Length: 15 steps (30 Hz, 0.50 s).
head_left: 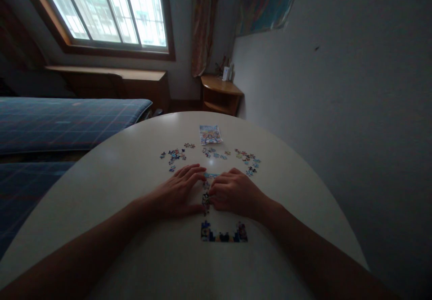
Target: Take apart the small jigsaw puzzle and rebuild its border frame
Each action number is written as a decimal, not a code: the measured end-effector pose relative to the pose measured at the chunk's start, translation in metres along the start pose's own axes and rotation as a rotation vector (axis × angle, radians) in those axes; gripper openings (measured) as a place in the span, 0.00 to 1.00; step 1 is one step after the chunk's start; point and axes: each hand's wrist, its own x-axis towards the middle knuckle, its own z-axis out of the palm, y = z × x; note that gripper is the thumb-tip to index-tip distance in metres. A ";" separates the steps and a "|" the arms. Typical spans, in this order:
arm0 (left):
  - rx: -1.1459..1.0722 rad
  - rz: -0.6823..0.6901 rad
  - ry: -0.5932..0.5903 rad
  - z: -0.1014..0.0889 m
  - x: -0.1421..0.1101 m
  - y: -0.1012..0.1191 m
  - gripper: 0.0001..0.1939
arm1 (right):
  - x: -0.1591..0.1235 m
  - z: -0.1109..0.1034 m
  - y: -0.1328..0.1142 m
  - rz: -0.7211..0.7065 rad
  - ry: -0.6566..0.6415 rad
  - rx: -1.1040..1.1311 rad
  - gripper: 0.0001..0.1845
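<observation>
A joined strip of jigsaw puzzle pieces runs away from me between my two hands, with a light-blue section at its far end. My left hand lies on the table along the strip's left side, fingers stretched out and fingertips at its edge. From the right, my right hand has its fingers curled and pressed together on the strip; the piece beneath them is mostly hidden. Nearer me lies a separate joined section of dark-blue puzzle pieces, its two ends standing higher than its middle.
Loose puzzle pieces lie beyond my hands in a left group, a middle group and a right group. Behind them is a picture sheet. The round white table has a wall to its right and a plaid bed to its left.
</observation>
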 end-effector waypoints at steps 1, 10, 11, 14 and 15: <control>0.004 -0.002 -0.001 0.000 0.000 0.000 0.34 | 0.000 0.000 0.000 0.002 -0.002 0.004 0.03; 0.038 0.004 -0.021 -0.002 0.000 0.001 0.33 | -0.004 -0.005 -0.004 -0.078 -0.017 0.048 0.08; 0.038 0.007 -0.020 -0.002 0.000 0.001 0.33 | -0.004 -0.006 -0.004 -0.095 -0.030 0.042 0.08; 0.037 0.017 -0.019 0.000 0.000 0.000 0.32 | -0.005 -0.009 -0.006 -0.107 -0.074 0.030 0.09; 0.040 0.018 -0.021 0.000 0.000 0.000 0.32 | -0.006 -0.009 -0.007 -0.107 -0.086 0.033 0.10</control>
